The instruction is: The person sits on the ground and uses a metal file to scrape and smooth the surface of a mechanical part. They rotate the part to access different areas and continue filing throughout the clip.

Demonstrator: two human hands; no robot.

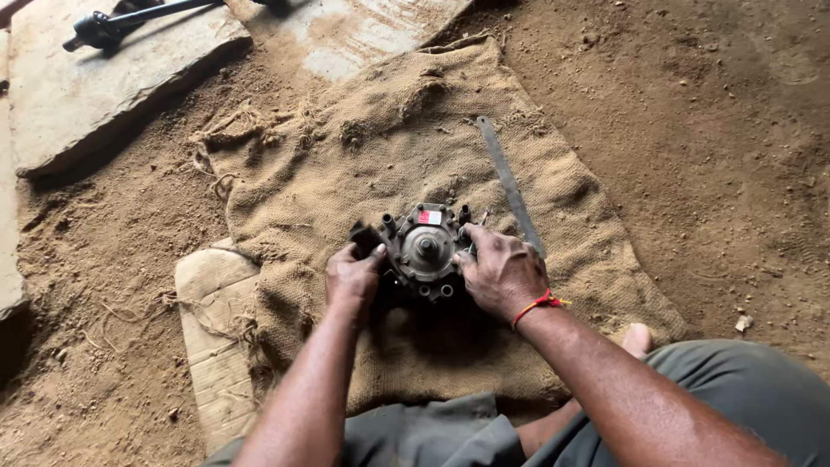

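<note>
A round, dark grey metal pump body [424,249] with a central shaft, several tube ports around its rim and a small red and white label sits on a burlap sack [389,147]. My left hand [353,278] grips its left side, fingers curled on the edge. On its right side rests my right hand [501,271], a red thread around the wrist, with the fingers wrapped on the rim. Both hands hold the part upright on the cloth.
A flat metal strip [508,183] lies on the sack just right of the part. A wooden plank [212,333] pokes out under the sack's left edge. Stone slabs [95,86] lie at top left with a black shaft-like tool [112,24] on them. Sandy dirt floor surrounds.
</note>
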